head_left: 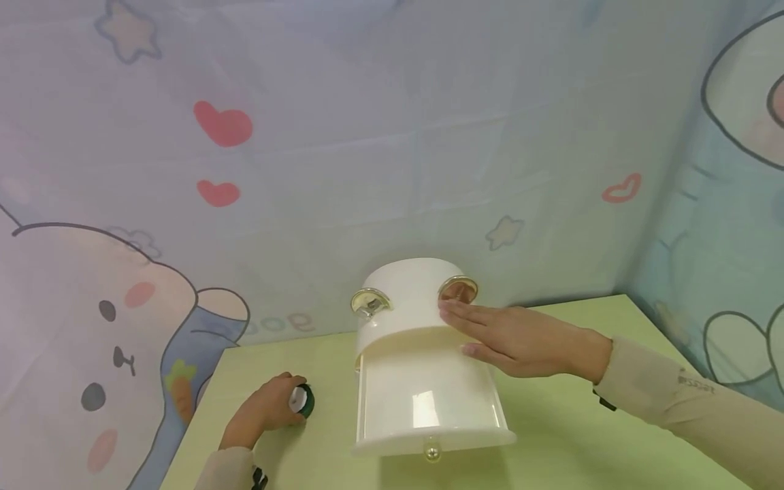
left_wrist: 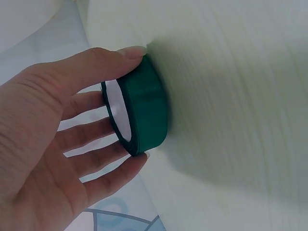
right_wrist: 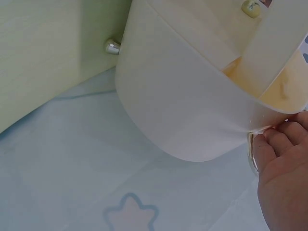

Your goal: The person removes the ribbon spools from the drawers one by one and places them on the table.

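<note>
On the left of the green tabletop, my left hand (head_left: 269, 407) grips a roll of dark green ribbon (left_wrist: 150, 108), thumb on one side and fingers spread round the other. The roll has a white core face and stands on its edge against the surface. A white rounded drawer box (head_left: 410, 292) stands in the middle, its drawer (head_left: 429, 395) pulled out toward me with a small knob (head_left: 432, 452) at the front. My right hand (head_left: 520, 344), fingers extended, touches the box's right side by a gold-rimmed round fitting (head_left: 458, 289). Its fingertips are partly hidden in the right wrist view.
A second gold-rimmed fitting (head_left: 370, 301) sits on the box's left side. Behind the green tabletop (head_left: 582, 320) hangs a printed cloth backdrop (head_left: 343, 170) with hearts, stars and cartoon animals. It also covers the right side.
</note>
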Demonstrator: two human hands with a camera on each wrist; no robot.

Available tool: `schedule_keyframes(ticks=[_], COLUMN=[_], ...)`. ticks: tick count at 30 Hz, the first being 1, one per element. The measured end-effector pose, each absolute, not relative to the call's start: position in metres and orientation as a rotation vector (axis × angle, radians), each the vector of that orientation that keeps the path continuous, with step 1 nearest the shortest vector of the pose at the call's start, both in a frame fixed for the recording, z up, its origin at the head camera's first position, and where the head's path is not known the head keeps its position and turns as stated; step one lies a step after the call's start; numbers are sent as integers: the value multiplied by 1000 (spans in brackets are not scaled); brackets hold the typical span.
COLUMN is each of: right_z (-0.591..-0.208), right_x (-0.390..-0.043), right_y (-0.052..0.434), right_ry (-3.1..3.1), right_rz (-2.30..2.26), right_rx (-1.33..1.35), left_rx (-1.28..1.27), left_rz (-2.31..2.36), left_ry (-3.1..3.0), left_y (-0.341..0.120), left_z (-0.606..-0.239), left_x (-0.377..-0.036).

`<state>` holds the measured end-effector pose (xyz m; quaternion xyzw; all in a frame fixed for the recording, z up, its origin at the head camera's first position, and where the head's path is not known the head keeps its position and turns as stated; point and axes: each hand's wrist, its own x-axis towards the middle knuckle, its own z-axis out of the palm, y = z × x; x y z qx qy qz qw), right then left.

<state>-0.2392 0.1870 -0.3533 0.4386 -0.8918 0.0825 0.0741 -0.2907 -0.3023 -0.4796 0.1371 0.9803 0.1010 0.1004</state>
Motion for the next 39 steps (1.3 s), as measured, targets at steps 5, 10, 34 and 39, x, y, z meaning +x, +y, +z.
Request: schedule_keyframes(ticks=[5,10,34,39], right_z=[-353,-353,-353,-352], right_x=[-239,-239,-240,-239], right_y=[186,185,187,187], right_ry=[-2674,-2674,-2630,-2630], right_rz=[243,235,222,219], right_rx=[1324,1318,1344,1339], left_rx=[388,389,370,370], left_rz=[322,325,393,386], left_ry=[2886,2882,2892,2900], left_y=[-303,-303,-307,-308], left_z=[-480,-481,-487,-489], left_x=[-290,-291,-292,-293])
